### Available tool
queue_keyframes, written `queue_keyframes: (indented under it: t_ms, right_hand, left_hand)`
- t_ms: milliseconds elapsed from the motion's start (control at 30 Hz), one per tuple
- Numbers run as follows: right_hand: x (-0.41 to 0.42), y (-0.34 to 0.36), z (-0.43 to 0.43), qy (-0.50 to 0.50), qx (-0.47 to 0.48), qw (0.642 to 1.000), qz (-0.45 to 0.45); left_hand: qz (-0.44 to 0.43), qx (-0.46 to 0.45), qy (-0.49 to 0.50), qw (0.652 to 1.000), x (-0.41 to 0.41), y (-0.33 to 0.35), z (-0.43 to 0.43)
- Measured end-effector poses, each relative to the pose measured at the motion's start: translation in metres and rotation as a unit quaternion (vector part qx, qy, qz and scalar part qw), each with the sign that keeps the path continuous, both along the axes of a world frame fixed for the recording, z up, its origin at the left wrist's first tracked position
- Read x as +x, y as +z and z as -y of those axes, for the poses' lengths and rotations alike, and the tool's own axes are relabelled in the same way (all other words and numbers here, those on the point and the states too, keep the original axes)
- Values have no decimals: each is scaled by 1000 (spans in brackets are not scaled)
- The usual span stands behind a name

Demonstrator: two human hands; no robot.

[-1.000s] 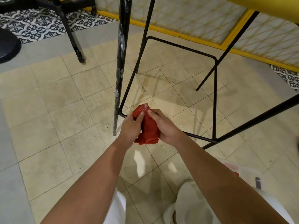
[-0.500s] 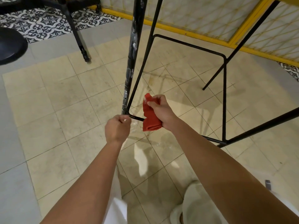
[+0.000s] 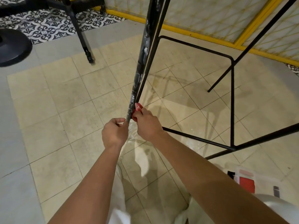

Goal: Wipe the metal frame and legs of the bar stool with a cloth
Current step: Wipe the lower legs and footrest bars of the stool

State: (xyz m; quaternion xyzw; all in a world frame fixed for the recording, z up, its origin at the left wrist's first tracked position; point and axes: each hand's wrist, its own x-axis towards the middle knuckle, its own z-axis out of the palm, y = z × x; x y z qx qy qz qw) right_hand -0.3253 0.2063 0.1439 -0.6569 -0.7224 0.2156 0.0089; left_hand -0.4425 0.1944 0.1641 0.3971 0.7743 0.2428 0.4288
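Upper left of the frame, a black round base point(image 3: 13, 47) sits on the floor point(image 3: 56, 102), with a dark furniture leg point(image 3: 80, 34) beside it. Centre now: the left hand point(image 3: 114, 135) curls its fingers around the lower end of the bar stool's paint-streaked leg point(image 3: 141, 59). Just right of it, the red cloth point(image 3: 137, 107) presses against that leg, bunched in the gripping fingers of the right hand point(image 3: 148, 125). Further right, the thin black stool frame point(image 3: 232, 102) spreads across the frame.

Cloth point(image 3: 137, 108) mostly behind right hand point(image 3: 148, 125)
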Motion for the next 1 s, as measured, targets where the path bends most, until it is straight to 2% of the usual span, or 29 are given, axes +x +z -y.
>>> queue_keyframes:
  t_ms: [167, 267, 333, 367, 433, 500, 567, 733, 867, 1000]
  right_hand:
    - [4, 3, -1, 3, 31, 1000, 2]
    - [10, 5, 5, 81, 57, 995, 22]
    - [20, 4, 7, 111, 42, 993, 15]
    - [26, 3, 5, 85, 37, 996, -1]
    - [30, 1, -8, -30, 28, 997, -58]
    - [28, 0, -29, -132, 35, 983, -125]
    - [25, 1, -53, -181, 59, 971, -144]
    - [17, -3, -94, -173, 39, 980, -89]
    - [5, -9, -76, -139, 52, 983, -105]
    - [4, -15, -57, -89, 70, 991, -75]
  left_hand:
    - [-5, 3, 7, 1000, 3, 2, 1]
    - [-4, 0, 11, 1000, 9, 2, -2]
    - [-4, 2, 16, 1000, 11, 3, -4]
    - [-2, 5, 17, 1000, 12, 3, -5]
    - [7, 8, 19, 1000, 10, 3, -7]
    - [23, 8, 29, 999, 7, 4, -8]
    - [32, 9, 35, 999, 4, 4, -8]
    - [45, 13, 42, 998, 2, 2, -11]
    - [39, 14, 42, 998, 4, 0, -11]
    - [45, 9, 37, 998, 4, -2, -11]
